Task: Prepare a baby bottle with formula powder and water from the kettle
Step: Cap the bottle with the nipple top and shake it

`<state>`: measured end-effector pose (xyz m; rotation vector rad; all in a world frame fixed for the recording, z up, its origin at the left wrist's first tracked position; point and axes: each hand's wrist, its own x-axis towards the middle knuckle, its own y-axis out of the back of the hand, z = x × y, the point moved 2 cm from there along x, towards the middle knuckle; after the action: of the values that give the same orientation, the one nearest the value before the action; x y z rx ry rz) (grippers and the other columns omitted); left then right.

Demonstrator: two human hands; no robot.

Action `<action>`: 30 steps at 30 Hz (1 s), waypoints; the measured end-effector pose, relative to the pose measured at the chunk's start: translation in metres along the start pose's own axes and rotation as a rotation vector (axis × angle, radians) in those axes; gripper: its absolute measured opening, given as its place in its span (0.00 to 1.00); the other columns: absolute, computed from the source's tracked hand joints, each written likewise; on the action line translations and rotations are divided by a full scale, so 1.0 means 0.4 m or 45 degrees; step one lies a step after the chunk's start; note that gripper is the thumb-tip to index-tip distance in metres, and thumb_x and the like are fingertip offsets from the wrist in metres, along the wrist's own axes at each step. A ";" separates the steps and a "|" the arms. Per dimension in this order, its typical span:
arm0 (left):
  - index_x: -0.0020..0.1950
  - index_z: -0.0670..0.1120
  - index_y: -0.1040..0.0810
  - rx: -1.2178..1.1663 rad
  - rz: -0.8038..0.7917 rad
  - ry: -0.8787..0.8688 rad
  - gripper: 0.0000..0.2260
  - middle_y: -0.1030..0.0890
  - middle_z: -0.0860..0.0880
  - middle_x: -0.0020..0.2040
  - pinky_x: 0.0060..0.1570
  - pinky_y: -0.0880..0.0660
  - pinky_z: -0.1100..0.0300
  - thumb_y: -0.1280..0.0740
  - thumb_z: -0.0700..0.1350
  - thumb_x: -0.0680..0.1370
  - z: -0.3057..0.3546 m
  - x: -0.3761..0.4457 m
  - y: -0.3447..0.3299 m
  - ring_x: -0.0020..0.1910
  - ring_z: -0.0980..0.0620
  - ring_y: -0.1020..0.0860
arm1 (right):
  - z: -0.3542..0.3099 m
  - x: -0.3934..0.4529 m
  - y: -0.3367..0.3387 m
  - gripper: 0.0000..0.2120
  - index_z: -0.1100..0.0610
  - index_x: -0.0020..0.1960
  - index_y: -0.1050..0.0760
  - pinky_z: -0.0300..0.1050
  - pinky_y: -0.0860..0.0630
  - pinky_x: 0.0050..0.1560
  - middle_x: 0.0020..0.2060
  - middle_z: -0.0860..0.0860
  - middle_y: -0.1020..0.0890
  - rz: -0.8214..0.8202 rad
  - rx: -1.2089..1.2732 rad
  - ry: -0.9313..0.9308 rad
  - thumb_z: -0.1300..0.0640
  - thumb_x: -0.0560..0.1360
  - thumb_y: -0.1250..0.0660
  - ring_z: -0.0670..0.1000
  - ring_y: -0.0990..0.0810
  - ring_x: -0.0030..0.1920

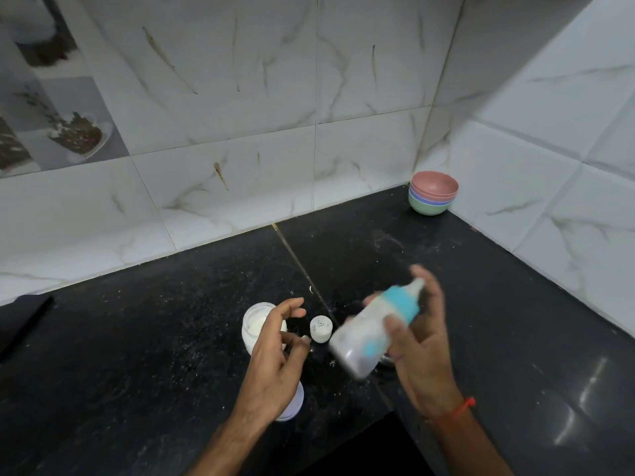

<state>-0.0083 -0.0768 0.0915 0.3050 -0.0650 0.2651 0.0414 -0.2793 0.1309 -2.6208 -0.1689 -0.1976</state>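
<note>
My right hand (421, 341) grips a baby bottle (364, 333) with a blue collar and a clear teat; the bottle is tilted, teat pointing up and right, and motion-blurred, with milky liquid inside. My left hand (275, 352) hovers with its fingers apart, holding nothing, just over an open white jar of formula powder (256, 326). A small white cap (320, 328) stands on the black counter between the jar and the bottle. A pale lid (293, 405) lies partly hidden under my left wrist. No kettle shows.
A stack of coloured bowls (433, 192) sits in the far corner where the tiled walls meet. Spilled powder specks dot the black counter (171, 321). A dark flat object (24, 321) lies at the left edge. The counter's front edge drops away near the bottom middle.
</note>
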 end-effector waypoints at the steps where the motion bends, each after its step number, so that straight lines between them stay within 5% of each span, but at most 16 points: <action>1: 0.68 0.65 0.28 0.004 -0.002 -0.015 0.27 0.22 0.63 0.62 0.41 0.25 0.67 0.32 0.35 0.81 0.002 0.002 -0.002 0.46 0.55 0.20 | 0.006 -0.010 -0.004 0.42 0.42 0.73 0.33 0.69 0.19 0.55 0.54 0.66 0.16 -0.154 -0.080 -0.028 0.51 0.65 0.15 0.72 0.17 0.54; 3: 0.69 0.63 0.28 0.006 -0.009 -0.046 0.26 0.21 0.60 0.63 0.41 0.25 0.68 0.31 0.35 0.81 0.007 0.005 -0.004 0.45 0.54 0.20 | -0.006 -0.007 0.003 0.44 0.46 0.75 0.34 0.71 0.20 0.55 0.54 0.67 0.17 -0.096 0.002 0.022 0.53 0.65 0.16 0.73 0.17 0.53; 6: 0.70 0.58 0.27 -0.033 0.007 -0.029 0.23 0.21 0.58 0.62 0.40 0.25 0.69 0.31 0.35 0.81 0.007 0.010 -0.010 0.45 0.54 0.21 | -0.029 0.024 0.034 0.40 0.47 0.77 0.40 0.52 0.16 0.50 0.52 0.58 0.14 0.318 0.241 0.123 0.49 0.72 0.22 0.56 0.14 0.51; 11: 0.69 0.61 0.27 -0.034 -0.034 -0.035 0.24 0.21 0.61 0.60 0.41 0.25 0.68 0.31 0.36 0.81 0.009 0.007 -0.027 0.44 0.54 0.20 | -0.003 -0.007 0.012 0.42 0.43 0.74 0.34 0.68 0.20 0.57 0.56 0.67 0.16 -0.184 -0.168 0.016 0.52 0.66 0.17 0.71 0.17 0.55; 15: 0.68 0.59 0.25 -0.066 -0.001 -0.020 0.22 0.20 0.62 0.59 0.41 0.24 0.67 0.31 0.36 0.81 0.010 0.014 -0.023 0.44 0.52 0.20 | -0.029 0.031 0.050 0.34 0.47 0.79 0.43 0.54 0.16 0.49 0.52 0.55 0.13 0.342 0.181 0.170 0.52 0.78 0.29 0.55 0.15 0.52; 17: 0.68 0.60 0.25 -0.056 0.003 -0.013 0.22 0.21 0.64 0.59 0.41 0.24 0.67 0.31 0.36 0.81 0.011 0.015 -0.021 0.44 0.51 0.20 | -0.015 0.023 0.043 0.39 0.44 0.77 0.40 0.55 0.16 0.51 0.53 0.58 0.14 0.167 -0.047 0.120 0.49 0.72 0.22 0.58 0.14 0.53; 19: 0.67 0.61 0.25 -0.033 -0.012 -0.022 0.22 0.21 0.65 0.59 0.41 0.23 0.66 0.31 0.37 0.81 0.014 0.017 -0.020 0.44 0.52 0.20 | -0.003 -0.005 0.023 0.43 0.44 0.75 0.35 0.67 0.19 0.57 0.56 0.65 0.16 -0.165 -0.218 0.010 0.51 0.67 0.17 0.70 0.17 0.56; 21: 0.68 0.60 0.25 -0.029 -0.018 -0.030 0.21 0.21 0.65 0.59 0.41 0.23 0.65 0.31 0.37 0.81 0.018 0.020 -0.018 0.44 0.52 0.19 | -0.009 0.005 0.037 0.41 0.46 0.76 0.36 0.68 0.20 0.56 0.54 0.64 0.16 -0.050 -0.080 0.086 0.52 0.69 0.18 0.68 0.17 0.55; 24: 0.68 0.58 0.25 -0.067 0.011 -0.005 0.20 0.19 0.60 0.58 0.41 0.22 0.66 0.31 0.37 0.82 0.018 0.025 -0.018 0.44 0.52 0.19 | -0.020 0.027 0.067 0.37 0.45 0.77 0.39 0.56 0.17 0.52 0.53 0.57 0.14 0.332 0.184 0.138 0.48 0.74 0.24 0.56 0.15 0.53; 28: 0.68 0.60 0.24 -0.034 -0.015 -0.008 0.20 0.19 0.61 0.58 0.41 0.23 0.67 0.31 0.38 0.82 0.021 0.022 -0.021 0.44 0.52 0.19 | 0.003 -0.012 0.039 0.42 0.41 0.75 0.34 0.66 0.19 0.56 0.57 0.65 0.16 -0.267 -0.366 -0.038 0.52 0.67 0.17 0.68 0.16 0.55; 30: 0.68 0.59 0.24 -0.034 -0.016 -0.013 0.20 0.19 0.63 0.58 0.41 0.23 0.66 0.31 0.38 0.82 0.020 0.023 -0.020 0.44 0.52 0.19 | -0.007 0.002 0.050 0.38 0.46 0.76 0.36 0.63 0.17 0.54 0.55 0.64 0.16 -0.085 -0.151 0.072 0.55 0.71 0.21 0.64 0.15 0.54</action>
<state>0.0024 -0.0844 0.0979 0.2804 -0.0767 0.2499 0.0451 -0.2979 0.1240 -2.7255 -0.2315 -0.3138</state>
